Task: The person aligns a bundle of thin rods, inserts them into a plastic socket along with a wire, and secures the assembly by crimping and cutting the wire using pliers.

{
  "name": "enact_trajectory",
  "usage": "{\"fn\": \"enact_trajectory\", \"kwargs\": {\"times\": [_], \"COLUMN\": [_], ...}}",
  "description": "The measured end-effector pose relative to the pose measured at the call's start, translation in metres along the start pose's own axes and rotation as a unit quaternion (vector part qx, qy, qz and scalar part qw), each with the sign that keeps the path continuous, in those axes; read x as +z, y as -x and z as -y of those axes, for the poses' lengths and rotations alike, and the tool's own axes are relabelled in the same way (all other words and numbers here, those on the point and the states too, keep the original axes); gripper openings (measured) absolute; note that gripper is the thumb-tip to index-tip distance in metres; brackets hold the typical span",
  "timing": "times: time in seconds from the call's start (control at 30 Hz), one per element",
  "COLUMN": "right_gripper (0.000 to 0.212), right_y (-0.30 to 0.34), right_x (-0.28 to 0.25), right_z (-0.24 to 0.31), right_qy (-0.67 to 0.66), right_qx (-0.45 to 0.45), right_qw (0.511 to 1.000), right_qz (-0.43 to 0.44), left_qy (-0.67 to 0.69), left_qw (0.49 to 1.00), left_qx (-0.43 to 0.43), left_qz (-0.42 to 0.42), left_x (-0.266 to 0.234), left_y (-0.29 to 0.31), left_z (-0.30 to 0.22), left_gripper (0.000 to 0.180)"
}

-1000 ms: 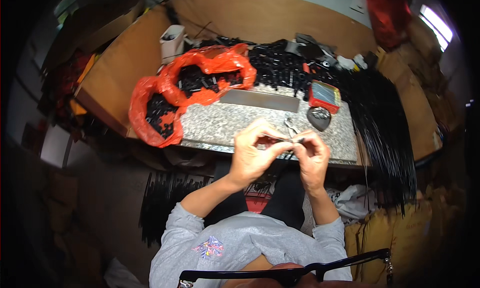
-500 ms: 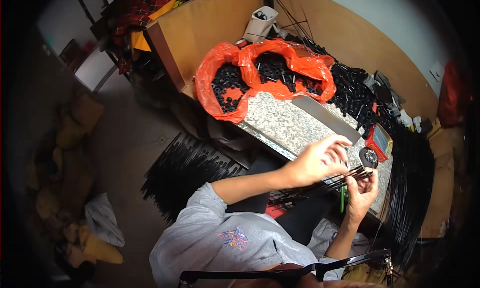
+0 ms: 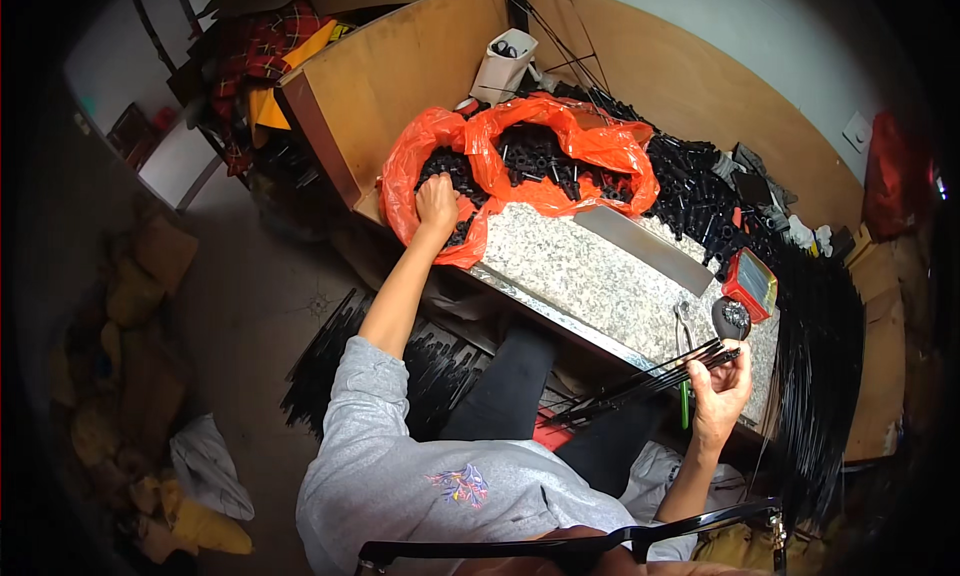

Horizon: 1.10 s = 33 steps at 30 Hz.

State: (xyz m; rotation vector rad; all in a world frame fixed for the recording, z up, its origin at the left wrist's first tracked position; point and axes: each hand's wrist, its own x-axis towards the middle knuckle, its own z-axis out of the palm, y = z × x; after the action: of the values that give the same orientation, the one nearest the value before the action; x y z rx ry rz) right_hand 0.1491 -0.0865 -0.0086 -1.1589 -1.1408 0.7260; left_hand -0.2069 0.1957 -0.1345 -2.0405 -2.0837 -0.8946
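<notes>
My left hand (image 3: pixel 437 204) reaches into the left orange-red plastic bag (image 3: pixel 402 166), fingers curled down among small black tubular parts (image 3: pixel 448 164). Its fingertips are hidden, so anything pinched there cannot be made out. Over the bench's near edge, my right hand (image 3: pixel 722 391) is closed round a bundle of thin black rods (image 3: pixel 640 384), which slant down to the left above my lap. Close to that hand lie green-handled pliers (image 3: pixel 684 401) and a dark round dish (image 3: pixel 732 319) with small shiny pieces.
A second orange-red bag (image 3: pixel 640 141) holds more black parts beside a loose heap (image 3: pixel 690 181). A flat metal strip (image 3: pixel 645 251) and a red box (image 3: pixel 750 284) rest on the speckled benchtop (image 3: pixel 545 251). Long black rods hang at the right (image 3: pixel 820 376); others lie on the floor (image 3: pixel 435 376).
My left hand has left the rod bundle and moved far left and away into the left bag. The right hand still grips the rods in nearly the same place.
</notes>
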Motion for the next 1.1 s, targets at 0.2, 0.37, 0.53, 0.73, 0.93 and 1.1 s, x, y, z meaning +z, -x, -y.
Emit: {"fn": "enact_trajectory", "kwargs": {"times": [0.2,0.37,0.53,0.73,0.93,1.1], "right_gripper": [0.033,0.033,0.031,0.026,0.029,0.03], "right_y": [-0.002,0.002,0.004,-0.004,-0.022,-0.029], "right_x": [-0.002,-0.005,-0.013,0.002,0.012,0.011], "right_z": [0.002,0.005,0.009,0.012,0.005,0.004], "right_qy": [-0.003,-0.002,-0.018,-0.066,-0.064,-0.057], "right_qx": [0.01,0.008,0.018,0.045,0.063,0.049], "right_qw": [1.0,1.0,0.998,0.987,0.983,0.984], "right_qz": [0.012,0.012,0.058,0.139,0.159,0.161], "left_qy": [-0.023,0.084,0.541,0.721,0.761,0.76], "left_qw": [0.987,0.987,0.84,0.667,0.59,0.574], "left_qx": [0.156,0.135,0.035,0.112,0.151,0.167], "left_qz": [-0.022,-0.038,0.022,0.15,0.223,0.255], "left_x": [0.001,-0.023,-0.08,-0.106,-0.12,-0.118], "left_y": [0.004,0.006,0.043,0.084,0.104,0.113], "left_z": [0.01,-0.005,-0.093,-0.186,-0.243,-0.257], "left_gripper": [0.014,0.018,0.025,0.021,0.014,0.013]}}
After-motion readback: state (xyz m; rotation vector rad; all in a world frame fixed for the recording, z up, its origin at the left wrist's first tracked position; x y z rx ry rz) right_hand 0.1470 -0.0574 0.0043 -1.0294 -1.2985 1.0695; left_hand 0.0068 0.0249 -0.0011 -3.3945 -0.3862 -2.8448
